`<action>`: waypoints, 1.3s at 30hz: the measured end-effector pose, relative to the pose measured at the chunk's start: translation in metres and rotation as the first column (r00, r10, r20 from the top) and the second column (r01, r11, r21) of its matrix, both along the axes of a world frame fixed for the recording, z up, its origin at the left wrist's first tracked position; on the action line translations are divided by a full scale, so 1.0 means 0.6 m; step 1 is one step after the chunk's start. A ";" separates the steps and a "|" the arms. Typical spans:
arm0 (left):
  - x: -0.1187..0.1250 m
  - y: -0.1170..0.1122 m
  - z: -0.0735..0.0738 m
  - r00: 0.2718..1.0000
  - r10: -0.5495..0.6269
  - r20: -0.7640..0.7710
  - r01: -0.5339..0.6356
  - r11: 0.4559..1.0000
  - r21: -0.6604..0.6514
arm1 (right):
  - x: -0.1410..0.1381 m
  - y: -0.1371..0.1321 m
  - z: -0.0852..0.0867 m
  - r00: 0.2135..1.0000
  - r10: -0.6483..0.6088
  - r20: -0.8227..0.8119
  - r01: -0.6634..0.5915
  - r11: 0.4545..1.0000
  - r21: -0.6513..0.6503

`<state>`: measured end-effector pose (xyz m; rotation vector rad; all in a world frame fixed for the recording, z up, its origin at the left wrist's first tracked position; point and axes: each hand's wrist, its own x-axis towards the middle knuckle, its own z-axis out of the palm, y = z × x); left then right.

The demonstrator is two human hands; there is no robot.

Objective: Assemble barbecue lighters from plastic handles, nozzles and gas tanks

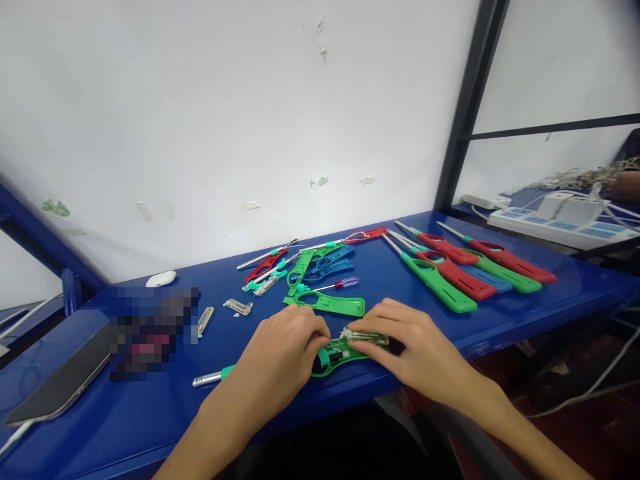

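My right hand (415,343) pinches a clear fuel tank (367,337) between thumb and fingers, just above an opened green lighter half-shell (345,363). The closed fingertips of my left hand (285,347) are at the shell's other end, beside a teal trigger piece (324,360); what they grip, if anything, is hidden. A metal lighter nozzle (207,379) sticks out to the left from under my left hand. Beyond my hands lies another green half-shell (335,303), inner side up.
Several assembled utility lighters (443,287) lie at the right. Opened shells and a screwdriver (335,285) are at the back middle. Loose fuel tanks (238,307), a phone (63,377) and a white earbud case (161,279) are leftward. A power strip (555,223) stands at far right.
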<state>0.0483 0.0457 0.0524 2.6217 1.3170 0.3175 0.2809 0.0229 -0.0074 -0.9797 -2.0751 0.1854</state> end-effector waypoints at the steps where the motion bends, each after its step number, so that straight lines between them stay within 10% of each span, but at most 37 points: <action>1: 0.001 -0.002 -0.001 1.000 0.005 -0.012 -0.005 1.000 0.010 | 0.000 0.000 0.000 1.000 0.000 0.003 0.000 1.000 0.001; 15: -0.002 -0.025 -0.049 0.976 -0.018 0.219 -0.020 0.986 0.166 | 0.003 0.005 -0.010 1.000 -0.008 -0.021 0.009 0.998 0.060; 39: 0.003 -0.021 -0.062 0.947 -0.053 0.317 -0.006 0.983 0.182 | 0.002 0.007 -0.007 0.997 -0.007 0.080 -0.002 0.994 0.108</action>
